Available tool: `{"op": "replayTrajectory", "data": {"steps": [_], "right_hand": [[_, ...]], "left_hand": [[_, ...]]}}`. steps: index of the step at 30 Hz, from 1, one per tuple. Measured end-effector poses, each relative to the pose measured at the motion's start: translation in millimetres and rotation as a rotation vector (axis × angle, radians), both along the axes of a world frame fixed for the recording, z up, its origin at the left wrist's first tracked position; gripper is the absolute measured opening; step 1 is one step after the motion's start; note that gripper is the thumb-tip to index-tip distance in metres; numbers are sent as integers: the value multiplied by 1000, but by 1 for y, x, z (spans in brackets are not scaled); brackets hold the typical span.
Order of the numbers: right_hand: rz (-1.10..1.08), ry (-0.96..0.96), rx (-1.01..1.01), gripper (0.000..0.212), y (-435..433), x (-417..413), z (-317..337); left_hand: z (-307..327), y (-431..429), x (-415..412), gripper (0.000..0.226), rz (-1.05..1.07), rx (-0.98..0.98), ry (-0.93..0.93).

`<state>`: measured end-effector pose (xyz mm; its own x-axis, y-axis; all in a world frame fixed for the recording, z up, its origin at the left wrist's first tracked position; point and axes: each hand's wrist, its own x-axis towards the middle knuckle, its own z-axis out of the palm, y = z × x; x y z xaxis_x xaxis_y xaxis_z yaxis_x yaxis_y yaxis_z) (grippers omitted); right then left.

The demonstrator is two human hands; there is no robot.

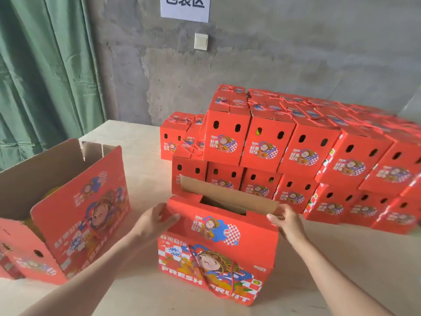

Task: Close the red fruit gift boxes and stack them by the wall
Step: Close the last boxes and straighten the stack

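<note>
A red fruit gift box (216,254) stands on the table in front of me, its near lid flap folded down and its far cardboard flap (227,192) still raised, leaving a gap on top. My left hand (155,221) holds the box's upper left corner. My right hand (288,221) grips the upper right corner at the end of the raised flap. A red cord handle hangs down the box's front. A stack of closed red boxes (307,151), two layers high, runs along the grey wall behind.
An open red box (75,213) with its lid flaps up stands at the left. A green curtain (45,71) hangs at the back left. The pale table (341,258) shows bare surface to the right of my box.
</note>
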<state>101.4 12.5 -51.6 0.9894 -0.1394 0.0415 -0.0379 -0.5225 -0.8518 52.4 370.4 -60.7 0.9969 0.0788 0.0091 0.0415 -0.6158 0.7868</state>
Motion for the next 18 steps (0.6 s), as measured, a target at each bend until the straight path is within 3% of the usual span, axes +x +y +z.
{"op": "replayTrajectory", "data": {"steps": [2,4,6,8,12,14,16,18], "right_hand": [[-138,-47,57,18,-3,-17,-10],[-139,-117,123,7,-3,-38,-21],[-89,-147,298,17,2,-61,-27],[-1,-103,434,35,8,-81,-26],[147,13,389,48,26,-98,-23],[45,-31,328,41,37,-96,-23],[-67,-87,243,22,46,-89,-22],[-124,-115,155,23,49,-78,-21]], "left_hand": [[-4,-7,-6,58,-6,-228,-18],[-9,-11,-6,49,28,-360,-76],[-9,-14,0,29,102,-464,-122],[-6,-13,9,38,196,-562,-120],[-5,-19,20,28,100,-568,-69],[-6,-21,20,29,92,-543,-46],[-8,-21,16,29,98,-514,-44],[-14,-23,8,29,108,-489,-60]]}}
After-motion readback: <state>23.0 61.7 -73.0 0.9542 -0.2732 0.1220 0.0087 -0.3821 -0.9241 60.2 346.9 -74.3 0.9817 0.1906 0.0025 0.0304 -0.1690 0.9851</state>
